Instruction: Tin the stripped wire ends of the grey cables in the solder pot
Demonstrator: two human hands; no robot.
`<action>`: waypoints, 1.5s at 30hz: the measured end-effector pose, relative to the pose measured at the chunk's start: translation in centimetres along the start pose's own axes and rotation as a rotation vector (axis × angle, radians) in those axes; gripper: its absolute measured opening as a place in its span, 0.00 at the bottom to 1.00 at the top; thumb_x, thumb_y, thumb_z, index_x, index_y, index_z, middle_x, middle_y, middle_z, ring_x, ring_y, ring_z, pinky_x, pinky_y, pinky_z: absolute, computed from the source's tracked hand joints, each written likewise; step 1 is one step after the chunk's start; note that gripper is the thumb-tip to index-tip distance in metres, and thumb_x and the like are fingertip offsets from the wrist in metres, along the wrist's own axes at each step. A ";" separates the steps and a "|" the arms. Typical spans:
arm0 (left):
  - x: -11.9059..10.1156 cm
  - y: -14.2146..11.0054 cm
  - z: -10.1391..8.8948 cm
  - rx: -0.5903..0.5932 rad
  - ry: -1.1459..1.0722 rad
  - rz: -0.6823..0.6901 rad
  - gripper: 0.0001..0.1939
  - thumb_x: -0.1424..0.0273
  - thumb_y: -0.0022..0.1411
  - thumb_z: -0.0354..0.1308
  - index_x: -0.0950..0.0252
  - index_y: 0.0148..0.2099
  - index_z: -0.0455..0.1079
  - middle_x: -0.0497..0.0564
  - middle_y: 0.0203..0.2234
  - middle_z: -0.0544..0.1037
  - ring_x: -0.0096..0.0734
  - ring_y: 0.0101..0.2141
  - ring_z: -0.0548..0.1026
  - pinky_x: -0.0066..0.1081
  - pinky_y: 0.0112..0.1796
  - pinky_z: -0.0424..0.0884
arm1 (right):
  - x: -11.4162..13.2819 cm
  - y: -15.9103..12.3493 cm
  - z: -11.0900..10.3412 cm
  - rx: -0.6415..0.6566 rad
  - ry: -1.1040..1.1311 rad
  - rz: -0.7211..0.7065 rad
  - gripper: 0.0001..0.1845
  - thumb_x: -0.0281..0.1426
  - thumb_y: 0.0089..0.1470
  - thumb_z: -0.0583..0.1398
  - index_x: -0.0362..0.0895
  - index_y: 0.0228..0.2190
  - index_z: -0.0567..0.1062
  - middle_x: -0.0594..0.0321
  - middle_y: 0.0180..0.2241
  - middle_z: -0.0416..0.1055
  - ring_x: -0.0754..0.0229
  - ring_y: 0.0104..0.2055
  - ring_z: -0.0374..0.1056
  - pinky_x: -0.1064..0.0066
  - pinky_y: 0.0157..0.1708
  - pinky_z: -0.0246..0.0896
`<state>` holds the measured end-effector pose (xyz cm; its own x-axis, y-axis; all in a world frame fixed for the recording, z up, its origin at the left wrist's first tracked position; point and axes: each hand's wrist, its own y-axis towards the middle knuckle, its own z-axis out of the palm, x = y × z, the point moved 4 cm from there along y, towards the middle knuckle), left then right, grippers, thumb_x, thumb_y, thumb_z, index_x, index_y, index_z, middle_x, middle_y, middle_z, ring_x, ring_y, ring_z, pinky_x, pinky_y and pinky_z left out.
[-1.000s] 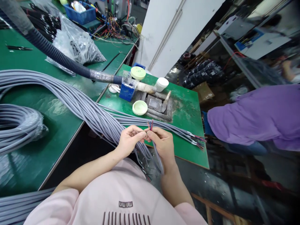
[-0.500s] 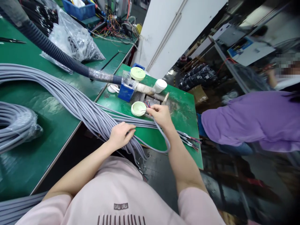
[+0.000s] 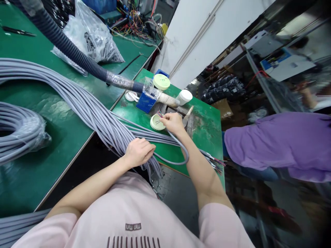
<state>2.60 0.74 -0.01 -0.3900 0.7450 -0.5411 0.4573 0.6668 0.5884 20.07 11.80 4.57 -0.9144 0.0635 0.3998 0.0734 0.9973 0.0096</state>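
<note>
My right hand [image 3: 172, 122] pinches one grey cable [image 3: 181, 151] near its stripped end, and the coloured wire tips sit over a small pale green tub [image 3: 157, 122]. The cable loops back under my forearm. My left hand [image 3: 139, 151] lies curled on the thick bundle of grey cables [image 3: 77, 100] at the edge of the small green table [image 3: 204, 137], fingers closed round some strands. Behind the tub is a grey metal tray [image 3: 178, 112] with a flat blade [image 3: 188, 115] leaning beside it.
A dark corrugated hose [image 3: 69, 48] ends at a blue box [image 3: 146, 101]. Two white jars [image 3: 184, 97] and a lid [image 3: 161, 81] stand behind. A coil of grey cable [image 3: 18, 132] lies left. A person in purple [image 3: 279, 144] is at the right.
My hands have separated: the right carried the cable's stripped end forward to the green tub, and the left dropped onto the cable bundle. The view shifted slightly.
</note>
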 end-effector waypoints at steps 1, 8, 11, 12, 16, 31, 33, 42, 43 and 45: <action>0.0 0.0 0.0 -0.003 -0.016 -0.006 0.11 0.67 0.66 0.49 0.62 0.38 0.73 0.52 0.25 0.77 0.31 0.28 0.69 0.33 0.30 0.55 | 0.0 0.0 0.1 0.001 -0.015 -0.003 0.12 0.34 0.45 0.60 0.43 0.15 0.74 0.64 0.17 0.69 0.63 0.23 0.62 0.71 0.25 0.49; 0.2 0.1 -0.1 0.044 -0.149 -0.093 0.14 0.65 0.66 0.48 0.61 0.36 0.74 0.52 0.25 0.75 0.32 0.28 0.69 0.33 0.31 0.56 | -0.2 0.1 0.5 -0.034 -0.057 -0.076 0.11 0.35 0.44 0.60 0.43 0.16 0.74 0.62 0.17 0.70 0.62 0.22 0.61 0.70 0.24 0.47; 0.4 0.0 0.0 0.052 -0.163 -0.117 0.14 0.64 0.65 0.48 0.61 0.36 0.74 0.53 0.25 0.75 0.32 0.29 0.69 0.33 0.31 0.57 | -0.3 -0.2 0.0 -0.051 -0.007 -0.061 0.10 0.34 0.43 0.61 0.43 0.16 0.74 0.63 0.16 0.70 0.62 0.22 0.61 0.70 0.24 0.48; 0.4 0.0 0.0 0.054 -0.158 -0.119 0.14 0.64 0.65 0.48 0.61 0.36 0.74 0.53 0.25 0.75 0.32 0.29 0.69 0.33 0.32 0.57 | -0.4 -0.4 -0.4 -0.062 0.023 -0.054 0.10 0.34 0.43 0.61 0.43 0.16 0.74 0.63 0.16 0.69 0.62 0.21 0.61 0.70 0.24 0.49; 0.3 -0.2 0.2 0.074 -0.076 -0.081 0.14 0.65 0.66 0.47 0.61 0.37 0.74 0.53 0.26 0.76 0.33 0.30 0.69 0.34 0.32 0.56 | -0.8 -1.7 -2.1 -0.156 0.196 -0.030 0.11 0.35 0.44 0.62 0.42 0.17 0.74 0.64 0.16 0.68 0.65 0.19 0.58 0.71 0.22 0.50; -0.4 0.0 -0.2 0.033 0.066 -0.029 0.11 0.68 0.66 0.49 0.63 0.38 0.74 0.52 0.26 0.77 0.32 0.29 0.70 0.34 0.31 0.56 | -8.9 -4.0 -4.5 -0.409 0.409 0.207 0.11 0.35 0.40 0.62 0.41 0.16 0.73 0.66 0.14 0.66 0.66 0.18 0.58 0.72 0.22 0.52; -0.6 0.1 -0.2 0.006 0.116 0.009 0.11 0.68 0.66 0.50 0.63 0.37 0.73 0.51 0.25 0.77 0.32 0.29 0.70 0.34 0.31 0.56 | -10.3 -3.2 -4.5 -0.402 0.326 0.240 0.11 0.35 0.41 0.60 0.40 0.16 0.74 0.67 0.13 0.66 0.66 0.18 0.58 0.72 0.23 0.52; -1.1 0.3 -0.4 -0.070 0.195 0.120 0.05 0.72 0.63 0.55 0.64 0.37 0.72 0.48 0.26 0.79 0.29 0.28 0.72 0.33 0.30 0.59 | -12.9 0.1 -3.3 -0.368 0.149 0.284 0.12 0.34 0.42 0.61 0.42 0.14 0.75 0.66 0.13 0.67 0.63 0.21 0.63 0.72 0.25 0.53; -1.1 0.3 -0.4 -0.074 0.196 0.123 0.05 0.72 0.63 0.55 0.64 0.37 0.72 0.48 0.26 0.79 0.29 0.28 0.72 0.33 0.30 0.60 | -12.9 0.3 -3.2 -0.357 0.131 0.282 0.12 0.34 0.42 0.61 0.42 0.14 0.75 0.66 0.13 0.68 0.62 0.21 0.64 0.72 0.26 0.54; -1.1 0.3 -0.4 -0.075 0.199 0.126 0.05 0.72 0.63 0.55 0.64 0.37 0.72 0.48 0.26 0.79 0.29 0.28 0.72 0.33 0.30 0.60 | -12.7 0.7 -3.0 -0.337 0.096 0.277 0.12 0.34 0.42 0.61 0.42 0.14 0.75 0.65 0.15 0.69 0.61 0.23 0.65 0.72 0.27 0.55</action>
<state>2.82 0.15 0.97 -0.4871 0.8061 -0.3362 0.4541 0.5626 0.6909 32.93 11.55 2.27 -0.8020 0.3071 0.5123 0.4510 0.8737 0.1823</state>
